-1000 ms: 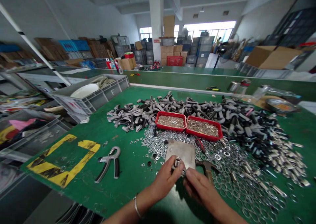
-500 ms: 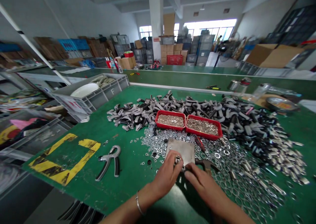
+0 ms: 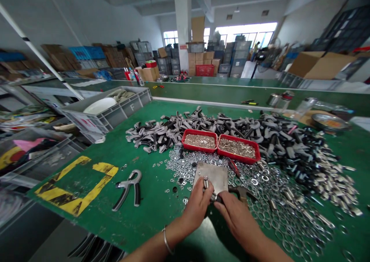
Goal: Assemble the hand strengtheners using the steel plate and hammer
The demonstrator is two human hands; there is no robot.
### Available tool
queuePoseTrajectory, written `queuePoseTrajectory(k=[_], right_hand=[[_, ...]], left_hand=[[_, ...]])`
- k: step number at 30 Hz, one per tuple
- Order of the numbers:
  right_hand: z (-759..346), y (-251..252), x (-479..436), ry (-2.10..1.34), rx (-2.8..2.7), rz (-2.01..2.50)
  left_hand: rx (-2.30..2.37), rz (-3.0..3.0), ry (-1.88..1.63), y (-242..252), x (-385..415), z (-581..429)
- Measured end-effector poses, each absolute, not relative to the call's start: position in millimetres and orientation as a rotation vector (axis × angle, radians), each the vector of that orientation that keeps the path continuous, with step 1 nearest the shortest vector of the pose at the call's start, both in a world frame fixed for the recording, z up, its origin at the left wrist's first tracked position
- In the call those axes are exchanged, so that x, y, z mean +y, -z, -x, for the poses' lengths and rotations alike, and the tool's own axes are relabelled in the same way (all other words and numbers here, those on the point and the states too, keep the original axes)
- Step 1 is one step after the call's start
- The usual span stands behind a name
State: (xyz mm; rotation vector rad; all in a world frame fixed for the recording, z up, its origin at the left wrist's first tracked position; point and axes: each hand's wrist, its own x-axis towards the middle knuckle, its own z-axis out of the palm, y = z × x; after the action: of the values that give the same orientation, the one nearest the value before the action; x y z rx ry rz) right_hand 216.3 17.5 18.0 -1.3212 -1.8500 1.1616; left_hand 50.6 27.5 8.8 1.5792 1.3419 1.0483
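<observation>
Both my hands are at the near edge of a square steel plate [image 3: 211, 177] lying on the green workbench [image 3: 98, 212]. My left hand [image 3: 197, 205] and my right hand [image 3: 237, 220] pinch a small steel fitting [image 3: 213, 197] between them, and its lower part is hidden by my fingers. A short steel cylinder [image 3: 206, 183] shows just above my left fingers. Behind my right hand lies a hammer head [image 3: 242, 193], with its handle hidden. Loose steel washers [image 3: 185, 165] surround the plate.
Two red trays [image 3: 199, 140] of small hardware stand beyond the plate, amid heaps of grey-black rubber-covered handles [image 3: 173, 131]. A spring hand grip [image 3: 128, 190] lies to the left. A grey crate [image 3: 106, 113] stands beyond the bench's left edge.
My hands have shifted slightly, with my right hand moving a little to the right. More of the steel fitting now shows between my fingers. The view has tilted slightly.
</observation>
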Motion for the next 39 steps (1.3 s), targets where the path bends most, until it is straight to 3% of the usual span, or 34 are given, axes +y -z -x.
queuePoseTrajectory(k=[3,5,7,11,13,15,20,23,28,32,39], right_hand=[[-209.5,-11.8,11.3,-1.919,-1.365,1.192],[-208.4,-10.0,8.6,-2.15,-1.227,1.142],[-211.2,-10.9,8.8,-1.926,-1.506,1.231],[-221.5,-15.1,14.8,-0.634,-2.276,1.295],[-223.8,-14.5,17.6,-0.337,-2.43,1.226],[-222.2,-11.4,18.7,-0.441,-2.414,1.212],[-209.2,-2.9,12.4,-1.651,-1.592,1.288],[-207.9,-4.7,8.9,-2.006,-1.313,1.249],[-214.6,-7.9,8.0,-1.642,-1.488,1.31],[-214.1,-2.3,11.3,-1.996,-1.332,1.272],[-254.8,-3.6,10.7,-1.07,-2.025,1.696]], left_hand=[[1.224,-1.816,-1.037,-6.6,25.6,-43.2],[1.132,-1.916,-0.955,-8.6,25.9,-37.1],[1.168,-1.841,-0.935,-10.1,27.2,-34.6],[1.216,-1.234,-0.9,-5.5,29.8,-42.2],[1.117,-0.983,-0.808,-1.1,30.2,-48.2],[1.083,-0.876,-0.753,2.6,29.6,-52.4],[1.398,-1.385,-0.932,2.7,25.6,-49.9],[1.371,-1.757,-0.884,0.4,24.3,-44.1],[1.373,-1.788,-0.855,-2.2,27.6,-45.1],[1.275,-2.071,-0.691,-8.5,54.8,-48.0],[1.296,-2.528,-0.051,-12.7,130.1,-56.9]])
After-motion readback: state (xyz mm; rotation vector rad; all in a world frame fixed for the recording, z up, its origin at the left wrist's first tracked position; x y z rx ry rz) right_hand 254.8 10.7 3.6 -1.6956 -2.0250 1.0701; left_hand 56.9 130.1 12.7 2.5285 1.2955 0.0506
